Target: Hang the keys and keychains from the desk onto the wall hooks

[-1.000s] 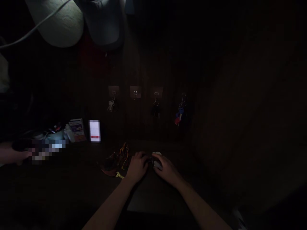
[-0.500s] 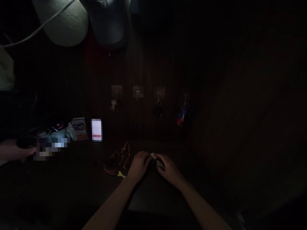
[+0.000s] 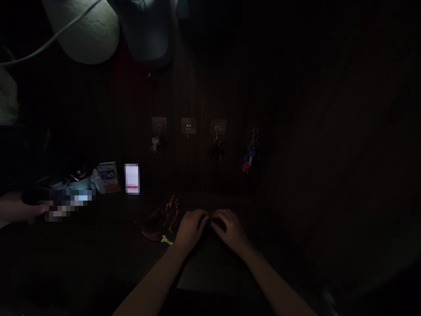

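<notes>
My left hand (image 3: 192, 226) and my right hand (image 3: 232, 230) meet over the dark tabletop, fingertips almost touching. Both have curled fingers, bent over the small bunch of keys that showed between them half a second ago. Now the fingers and the dark hide those keys. Beside my left hand lies a tangle of orange-yellow cord (image 3: 171, 210), with a dark reddish strap (image 3: 151, 236) and a small yellow wrench-shaped piece (image 3: 166, 240) close to my left wrist.
Hooks on the wall hold silver keys (image 3: 155, 143), a dark key bunch (image 3: 217, 154) and red-and-blue keys (image 3: 250, 159); one hook (image 3: 188, 128) bears nothing. Left are a lit screen (image 3: 132, 179), a box (image 3: 109, 176) and another person's hand (image 3: 23, 207). Caps (image 3: 88, 35) hang above.
The fingers of my right hand have moved over the silvery keys, which no longer show between my hands. My left hand stays almost where it was.
</notes>
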Action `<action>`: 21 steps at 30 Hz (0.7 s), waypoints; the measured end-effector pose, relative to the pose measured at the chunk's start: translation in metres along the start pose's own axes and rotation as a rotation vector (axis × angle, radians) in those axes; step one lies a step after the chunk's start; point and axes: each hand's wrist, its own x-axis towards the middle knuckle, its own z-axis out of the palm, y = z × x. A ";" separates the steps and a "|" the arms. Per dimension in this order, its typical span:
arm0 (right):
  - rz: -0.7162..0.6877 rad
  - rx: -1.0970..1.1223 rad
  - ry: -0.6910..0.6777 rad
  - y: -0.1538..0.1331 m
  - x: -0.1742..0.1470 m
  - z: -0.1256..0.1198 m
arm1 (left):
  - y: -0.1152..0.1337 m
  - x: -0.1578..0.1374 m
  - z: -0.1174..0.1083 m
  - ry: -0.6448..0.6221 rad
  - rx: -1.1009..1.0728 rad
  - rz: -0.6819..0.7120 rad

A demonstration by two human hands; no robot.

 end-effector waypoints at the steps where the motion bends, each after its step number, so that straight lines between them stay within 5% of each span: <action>1: -0.009 -0.004 0.009 0.000 0.000 0.001 | 0.000 -0.001 0.000 0.008 0.007 0.000; 12: 0.006 0.106 0.061 -0.004 0.003 0.003 | 0.002 -0.003 -0.001 0.071 0.018 0.025; 21: 0.041 0.313 0.189 -0.013 0.010 -0.003 | 0.004 -0.002 -0.004 -0.028 -0.172 -0.024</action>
